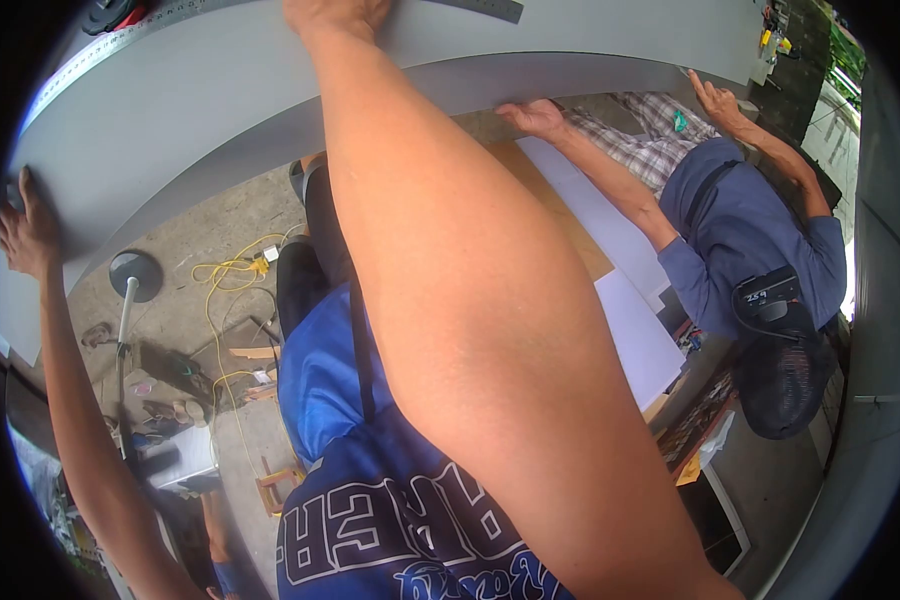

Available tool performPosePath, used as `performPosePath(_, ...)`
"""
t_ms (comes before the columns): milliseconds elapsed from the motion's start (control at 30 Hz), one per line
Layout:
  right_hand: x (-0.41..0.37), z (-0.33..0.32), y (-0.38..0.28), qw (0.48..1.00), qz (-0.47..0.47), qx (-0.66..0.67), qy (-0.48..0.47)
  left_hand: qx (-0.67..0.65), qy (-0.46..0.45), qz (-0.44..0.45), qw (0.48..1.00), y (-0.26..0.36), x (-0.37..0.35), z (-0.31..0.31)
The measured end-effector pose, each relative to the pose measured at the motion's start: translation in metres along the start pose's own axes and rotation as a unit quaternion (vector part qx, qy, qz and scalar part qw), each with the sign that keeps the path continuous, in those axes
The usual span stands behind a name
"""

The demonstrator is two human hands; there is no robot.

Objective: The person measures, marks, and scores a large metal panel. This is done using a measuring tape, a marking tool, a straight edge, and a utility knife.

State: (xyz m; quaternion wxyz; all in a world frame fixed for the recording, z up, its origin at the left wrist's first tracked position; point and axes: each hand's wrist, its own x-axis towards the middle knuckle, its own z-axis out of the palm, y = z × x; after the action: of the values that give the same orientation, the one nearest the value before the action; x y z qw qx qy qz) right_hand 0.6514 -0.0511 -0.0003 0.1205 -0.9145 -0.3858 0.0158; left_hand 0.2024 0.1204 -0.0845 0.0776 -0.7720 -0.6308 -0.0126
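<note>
A large grey sheet [220,110] stretches across the top of the view, its near edge bowed. My left hand [30,228] rests at the sheet's left end, thumb and fingers spread apart. My right forearm crosses the middle of the view, and my right hand [338,14] is over the sheet at the top edge, its fingers cut off by the frame. Beside it shows the end of a metal ruler [485,8]; a marked steel length also runs along the upper left. Near that lies a red and black tape measure [115,16].
Opposite me on the right, a person in a dark cap [785,385] has both hands near the sheet's edge. White panels [635,335] lie below. On the concrete floor are a yellow cord [215,275], a round-based stand [135,275] and wood scraps. Small tools [773,40] sit at upper right.
</note>
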Motion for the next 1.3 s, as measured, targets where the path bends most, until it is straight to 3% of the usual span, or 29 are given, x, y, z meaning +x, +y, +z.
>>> performPosePath(367, -0.003, 0.005, 0.003, 1.0, -0.001, -0.007, 0.005, -0.08, 0.022, -0.054, 0.995, 0.04, -0.01, -0.037)
performPosePath(1300, 0.005, 0.004, 0.003, 1.0, -0.003, -0.017, 0.005, -0.083, 0.043, -0.026, 0.995, 0.04, -0.002, -0.041)
